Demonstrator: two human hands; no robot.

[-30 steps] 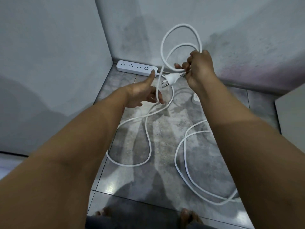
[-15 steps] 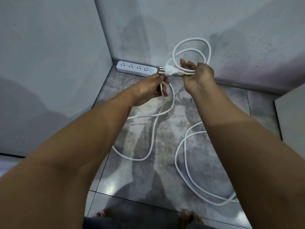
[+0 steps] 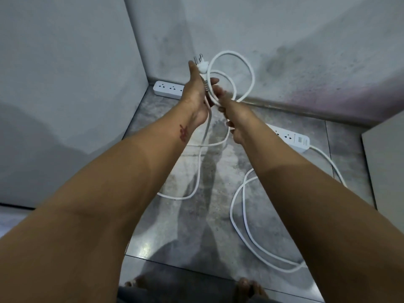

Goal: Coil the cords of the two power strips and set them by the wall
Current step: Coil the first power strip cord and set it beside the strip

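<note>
A white power strip lies against the back wall in the corner. Its cord is raised in loops in front of the wall. My left hand grips the plug end, prongs pointing up. My right hand is closed around the loops just to the right. The rest of that cord hangs down to the floor. A second white power strip lies on the floor to the right, partly behind my right forearm, its cord in loose loops.
Grey walls meet at the corner, with a low ledge along the back wall. A pale panel stands at the right edge. The floor is grey tile. My bare feet show at the bottom.
My left hand has taken the plug and lifted it upright, prongs up. My right hand dropped lower on the loops. The second power strip has come into sight on the right.
</note>
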